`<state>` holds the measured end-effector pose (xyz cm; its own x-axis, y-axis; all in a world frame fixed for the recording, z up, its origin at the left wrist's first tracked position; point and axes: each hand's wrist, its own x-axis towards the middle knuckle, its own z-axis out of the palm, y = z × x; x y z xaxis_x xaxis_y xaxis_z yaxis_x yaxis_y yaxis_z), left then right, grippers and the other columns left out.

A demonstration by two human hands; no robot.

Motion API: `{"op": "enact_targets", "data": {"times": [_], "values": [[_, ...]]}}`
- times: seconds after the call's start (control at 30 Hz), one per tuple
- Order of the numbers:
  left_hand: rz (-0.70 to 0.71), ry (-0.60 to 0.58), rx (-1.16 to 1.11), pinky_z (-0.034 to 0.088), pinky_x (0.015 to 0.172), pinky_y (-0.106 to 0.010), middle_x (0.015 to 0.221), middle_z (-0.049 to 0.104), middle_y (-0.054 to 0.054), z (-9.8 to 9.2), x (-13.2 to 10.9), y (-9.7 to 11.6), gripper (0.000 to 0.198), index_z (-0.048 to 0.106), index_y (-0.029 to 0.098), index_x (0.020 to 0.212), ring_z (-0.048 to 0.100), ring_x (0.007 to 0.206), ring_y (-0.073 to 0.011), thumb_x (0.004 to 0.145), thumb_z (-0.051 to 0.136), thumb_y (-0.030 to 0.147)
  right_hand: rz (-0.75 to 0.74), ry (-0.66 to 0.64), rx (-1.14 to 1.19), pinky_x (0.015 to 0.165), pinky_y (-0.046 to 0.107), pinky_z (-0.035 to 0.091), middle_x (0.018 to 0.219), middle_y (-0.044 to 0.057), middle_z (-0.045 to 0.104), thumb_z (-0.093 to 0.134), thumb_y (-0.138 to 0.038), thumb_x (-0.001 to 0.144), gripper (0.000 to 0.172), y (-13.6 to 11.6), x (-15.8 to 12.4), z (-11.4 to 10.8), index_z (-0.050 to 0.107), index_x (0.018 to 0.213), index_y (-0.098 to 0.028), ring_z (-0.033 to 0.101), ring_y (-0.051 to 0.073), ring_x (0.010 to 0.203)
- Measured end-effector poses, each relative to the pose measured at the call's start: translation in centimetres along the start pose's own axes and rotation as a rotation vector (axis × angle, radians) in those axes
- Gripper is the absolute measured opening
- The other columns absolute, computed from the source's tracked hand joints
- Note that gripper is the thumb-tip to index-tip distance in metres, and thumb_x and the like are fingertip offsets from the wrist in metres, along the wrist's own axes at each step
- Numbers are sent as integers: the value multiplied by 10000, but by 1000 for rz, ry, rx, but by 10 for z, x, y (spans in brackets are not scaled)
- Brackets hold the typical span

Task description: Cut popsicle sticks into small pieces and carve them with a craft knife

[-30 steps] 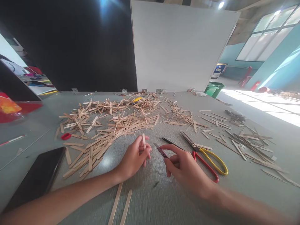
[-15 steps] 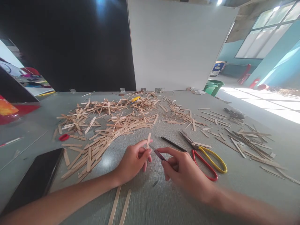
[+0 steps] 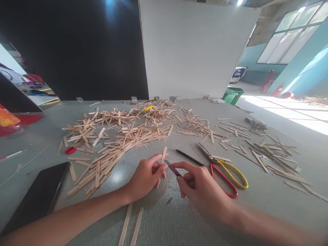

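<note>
A short wooden craft stick (image 3: 164,152) stands tilted up between the thumb and fingers of my left hand (image 3: 146,177). My right hand (image 3: 197,181) is closed around the dark handle of a small craft knife (image 3: 175,169), its forefinger stretched along the top. The blade tip meets the stick, or lies very close to it, by my left thumb. Just beyond my right hand lie a black pen-like rod (image 3: 188,156) and scissors (image 3: 214,160) with one red and one yellow handle. Two long craft sticks (image 3: 137,225) lie near me, below my left wrist.
A large pile of craft sticks (image 3: 123,143) spreads over the grey table (image 3: 179,218). Thin strips (image 3: 276,155) are scattered at the right. A black phone-like slab (image 3: 38,194) and a red ring (image 3: 70,150) lie at the left. Upright panels (image 3: 194,51) stand behind.
The craft stick in my left hand has tilted slightly to the right. Both hands stay in nearly the same place.
</note>
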<state>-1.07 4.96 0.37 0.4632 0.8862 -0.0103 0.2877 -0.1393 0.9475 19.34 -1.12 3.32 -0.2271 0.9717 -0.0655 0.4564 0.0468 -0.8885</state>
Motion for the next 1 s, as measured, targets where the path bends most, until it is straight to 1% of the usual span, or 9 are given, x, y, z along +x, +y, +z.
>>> {"op": "enact_targets", "data": {"times": [0.1, 0.23, 0.43, 0.6, 0.7, 0.87, 1.0], "values": [[2, 0, 3, 437, 474, -218, 673, 644, 60, 0, 0, -1, 435, 603, 176, 1410, 523, 426, -97, 1041, 563, 403, -14, 8, -23, 491, 241, 398, 589, -47, 645, 519, -193, 960, 463, -1, 0, 0, 663, 1397, -139, 476, 115, 474], [6, -8, 4, 431, 473, -217, 673, 641, 62, 0, 0, -1, 431, 605, 183, 1411, 517, 421, -93, 1042, 566, 402, -14, 6, -23, 473, 235, 370, 586, -52, 636, 519, -192, 966, 459, -1, -2, -1, 665, 1397, -139, 442, 110, 468], [4, -25, 1, 428, 477, -217, 684, 642, 60, -1, 0, -1, 461, 585, 179, 1438, 518, 425, -92, 1054, 559, 432, -30, 13, -53, 491, 239, 379, 576, -54, 634, 529, -177, 961, 458, 2, -3, 0, 668, 1396, -135, 457, 108, 470], [5, -32, 11, 437, 483, -213, 692, 638, 61, -2, -1, 1, 467, 584, 172, 1442, 518, 426, -86, 1057, 556, 436, -28, 16, -77, 474, 236, 362, 585, -48, 649, 523, -191, 970, 446, 1, -2, 1, 675, 1388, -150, 435, 112, 475], [16, -36, 32, 442, 478, -213, 693, 637, 59, -1, 0, 0, 459, 593, 169, 1435, 519, 430, -88, 1059, 545, 428, -26, 11, -69, 484, 235, 371, 585, -49, 649, 523, -181, 967, 456, 1, -2, 0, 673, 1395, -141, 454, 110, 477], [62, -45, 103, 444, 486, -218, 718, 644, 48, -1, 0, -3, 442, 597, 167, 1434, 507, 447, -92, 1073, 516, 409, -9, 3, -40, 463, 224, 351, 576, -50, 645, 531, -183, 955, 465, -3, -4, -2, 690, 1390, -142, 448, 107, 468], [152, -81, 186, 438, 568, -227, 796, 675, 19, -3, -1, -1, 413, 570, 186, 1444, 543, 583, -121, 1086, 496, 380, 21, 26, -64, 461, 215, 358, 581, -31, 664, 548, -191, 947, 452, -9, -5, -9, 723, 1360, -133, 454, 106, 472]]}}
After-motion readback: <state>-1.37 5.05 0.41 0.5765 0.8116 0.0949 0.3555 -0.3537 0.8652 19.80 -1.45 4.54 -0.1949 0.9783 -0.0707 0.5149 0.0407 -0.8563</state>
